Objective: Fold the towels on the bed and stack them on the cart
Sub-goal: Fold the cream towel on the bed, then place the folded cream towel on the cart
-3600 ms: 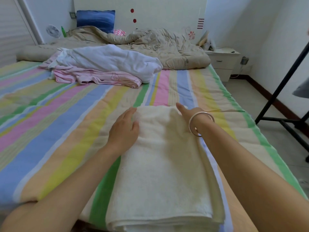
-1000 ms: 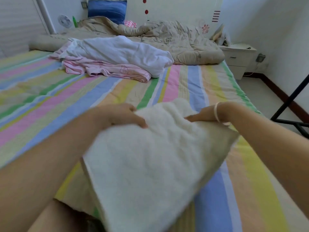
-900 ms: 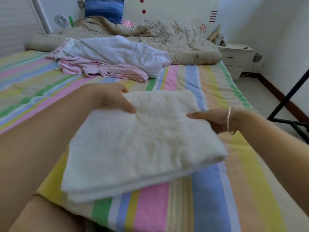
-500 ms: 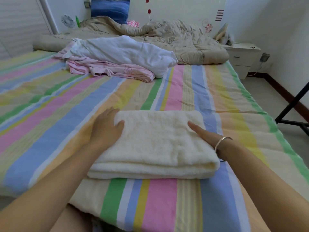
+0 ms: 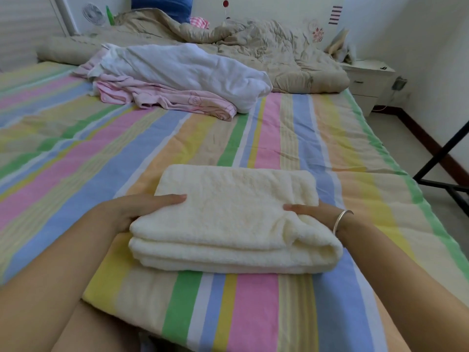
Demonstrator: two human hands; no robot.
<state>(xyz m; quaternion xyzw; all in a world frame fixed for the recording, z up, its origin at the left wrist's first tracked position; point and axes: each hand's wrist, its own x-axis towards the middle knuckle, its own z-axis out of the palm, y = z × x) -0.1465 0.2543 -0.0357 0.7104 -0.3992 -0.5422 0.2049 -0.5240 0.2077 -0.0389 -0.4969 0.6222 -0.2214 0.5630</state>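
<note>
Fold looks done: left hand (image 5: 142,210) and right hand (image 5: 311,212) clamp opposite ends of the towel (image 5: 236,219); next, a level lift toward the cart.

The scene is taken from one wide-angle camera worn on the head, held at the near edge of the bed (image 5: 291,138) and turned forward and down its length toward the headboard (image 5: 279,7); the folded towel (image 5: 228,212) is seen close below.

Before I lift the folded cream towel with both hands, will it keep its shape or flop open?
Probably floppy: the folded cream towel shows thick, rounded layers, so unsupported ends may sag. The left hand and right hand gripping opposite sides should likely hold it together.
</note>
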